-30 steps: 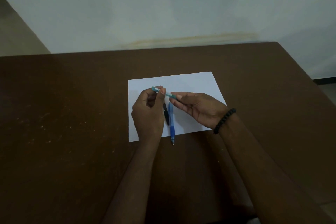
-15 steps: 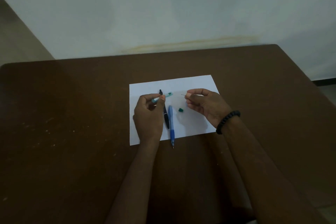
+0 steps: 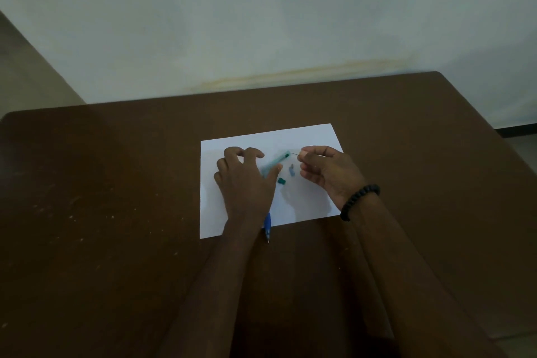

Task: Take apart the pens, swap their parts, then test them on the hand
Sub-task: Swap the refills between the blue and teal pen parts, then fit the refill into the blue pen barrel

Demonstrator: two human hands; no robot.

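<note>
**Teal barrel down on the paper, refill held apart**

Teal pen barrel (image 3: 275,161) lies on the white paper (image 3: 308,203), long axis diagonal, dark end pointing up-right. Left hand (image 3: 245,180) is spread flat over the sheet, fingers relaxed, thumb touching the barrel; half a second ago it pinched that barrel. Right hand (image 3: 328,173) pinches a thin refill (image 3: 295,153), tip pointing left. A teal cap (image 3: 281,181) lies between the hands. Blue pen (image 3: 267,225) points toward the person.

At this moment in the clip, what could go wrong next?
The small green piece and grey-blue piece lie loose on the paper between the hands; a brush could scatter them. The right hand pinches a thin refill, which might bend or slip.
</note>
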